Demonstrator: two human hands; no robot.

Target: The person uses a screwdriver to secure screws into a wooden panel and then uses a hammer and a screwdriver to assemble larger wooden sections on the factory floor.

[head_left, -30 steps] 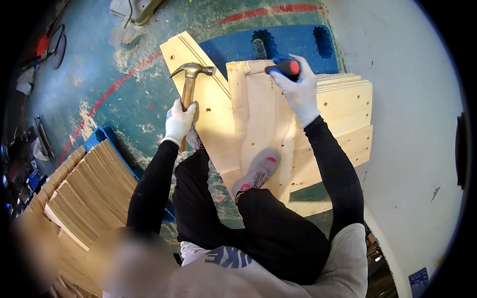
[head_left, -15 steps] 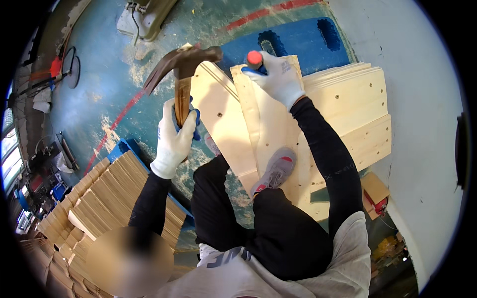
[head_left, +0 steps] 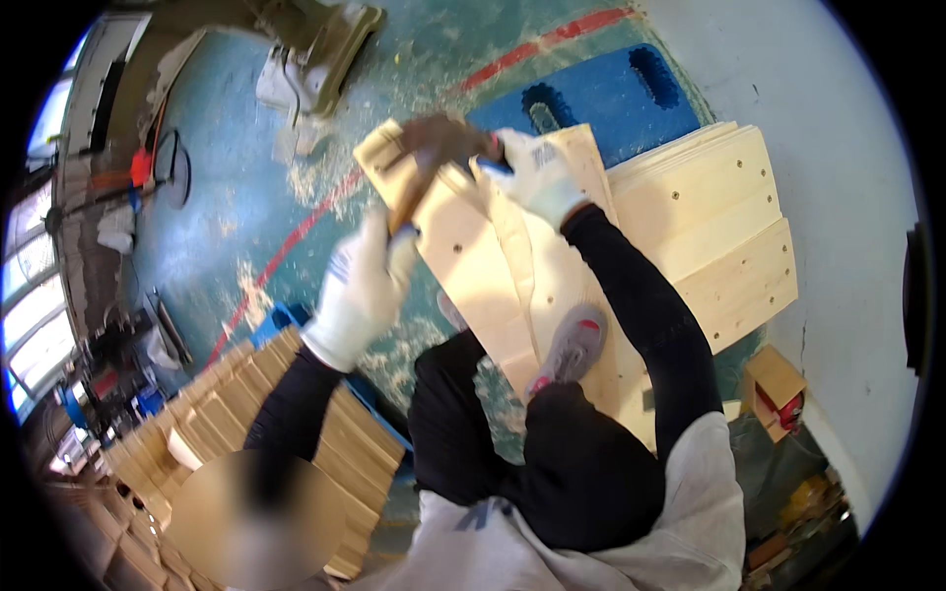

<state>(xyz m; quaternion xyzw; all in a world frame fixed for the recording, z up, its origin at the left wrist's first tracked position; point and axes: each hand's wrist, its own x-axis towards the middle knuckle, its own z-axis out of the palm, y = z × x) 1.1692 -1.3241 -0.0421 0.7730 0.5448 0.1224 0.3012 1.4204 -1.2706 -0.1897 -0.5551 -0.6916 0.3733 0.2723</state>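
Observation:
My left hand (head_left: 363, 284), in a white glove with blue on the fingers, is closed round the wooden handle of a claw hammer (head_left: 439, 146). The hammer is smeared by motion, its head close against the red end of the tool in my right hand. That white-gloved right hand (head_left: 542, 177) is closed round the red-ended tool (head_left: 496, 148); its shaft is hidden. Below this hand lie pale plywood boards (head_left: 473, 258) with dark holes or fasteners in them. One of my shoes (head_left: 574, 345) rests on the boards.
Beyond the boards lies a blue plastic pallet (head_left: 601, 103). More plywood (head_left: 690, 202) is stacked at the right, near a pale wall (head_left: 838, 197). Stacked brown sheets (head_left: 266, 404) stand at the lower left. A small cardboard box (head_left: 772, 382) sits at the right.
My left hand has swung the hammer to the right and down, bringing its head to the red tool end. The right hand keeps its hold; the whole view has shifted slightly.

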